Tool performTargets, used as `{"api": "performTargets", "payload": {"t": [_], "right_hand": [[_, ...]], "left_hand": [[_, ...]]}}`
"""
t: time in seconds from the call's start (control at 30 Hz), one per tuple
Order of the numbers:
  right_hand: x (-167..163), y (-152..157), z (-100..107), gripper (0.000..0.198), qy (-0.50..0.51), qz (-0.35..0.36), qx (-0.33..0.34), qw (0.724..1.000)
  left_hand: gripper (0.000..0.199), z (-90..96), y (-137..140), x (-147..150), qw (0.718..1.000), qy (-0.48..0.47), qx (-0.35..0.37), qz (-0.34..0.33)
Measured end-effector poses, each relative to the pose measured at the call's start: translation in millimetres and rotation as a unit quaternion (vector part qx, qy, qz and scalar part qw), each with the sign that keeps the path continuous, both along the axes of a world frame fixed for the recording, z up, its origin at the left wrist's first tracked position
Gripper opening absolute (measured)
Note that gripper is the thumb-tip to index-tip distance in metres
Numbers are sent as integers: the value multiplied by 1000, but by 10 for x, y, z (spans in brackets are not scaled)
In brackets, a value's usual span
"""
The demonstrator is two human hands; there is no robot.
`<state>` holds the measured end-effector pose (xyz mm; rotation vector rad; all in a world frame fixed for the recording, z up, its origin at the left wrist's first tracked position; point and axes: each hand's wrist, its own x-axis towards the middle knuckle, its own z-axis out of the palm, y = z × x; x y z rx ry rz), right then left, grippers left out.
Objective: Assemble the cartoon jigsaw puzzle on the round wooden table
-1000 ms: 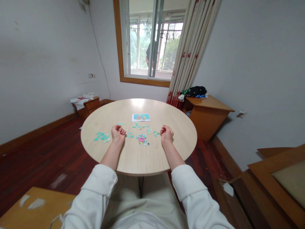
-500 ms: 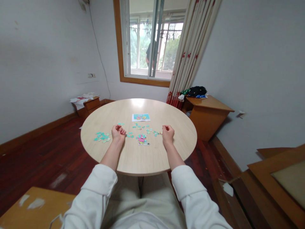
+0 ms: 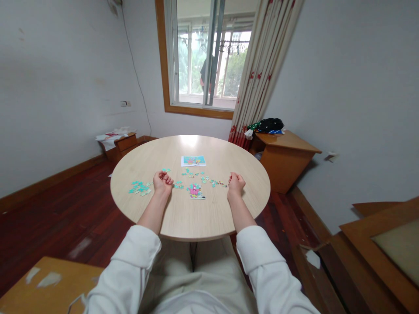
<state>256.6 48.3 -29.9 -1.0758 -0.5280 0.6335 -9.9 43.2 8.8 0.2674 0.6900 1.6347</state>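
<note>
“On the round table (image 3: 196,220), where are your hands?”

“They sit well apart, one on each side. My left hand (image 3: 163,182) has its fingers loosely curled in. My right hand (image 3: 236,183) is curled too, more like a little fist. I can't tell how tight they are or if they have hold of anything.”

“And what lies around them?”

“Past them both is the picture sheet (image 3: 194,161), with its long side going left to right. Out to the left of my left hand is the pile of pieces (image 3: 140,188). Between my hands is the joined puzzle (image 3: 196,192), with pink on it.”

“Which hand is nearer to the puzzle?”

“My left one. From those fingers the puzzle is to the right and a bit closer to my tummy. From my right fingers it is to the left. Neither hand touches it. Its straight edge faces me and runs side to side.”

“What is new since a moment ago?”

“My right hand has gone farther right, away from the puzzle. Now the row of loose pieces (image 3: 214,182) shows more of its end, with a tiny dark bit (image 3: 225,186) just beside that hand. My left hand looks the same.”
</note>
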Motion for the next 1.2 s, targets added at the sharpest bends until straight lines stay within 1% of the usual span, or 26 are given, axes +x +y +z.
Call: {"api": "performTargets", "payload": {"t": [0.03,0.1,0.23,0.73,1.2], "right_hand": [[-1,-9,12,6,25,-29,-15,999],[-10,-27,39,9,51,-50,-23,997],[-32,-47,74,9,58,-50,-24,997],[-40,-53,87,9,74,-58,-22,995],[-26,-22,43,12,41,-49,-28,998]], "left_hand": [[13,1,0,0,1000,0,1,-1],[13,0,0,0,1000,-1,2,-3],[12,-6,2,-3,1000,-1,3,-6],[12,-26,18,-8,1000,-3,4,-11],[13,-20,10,-2,1000,-4,5,-17]]}}
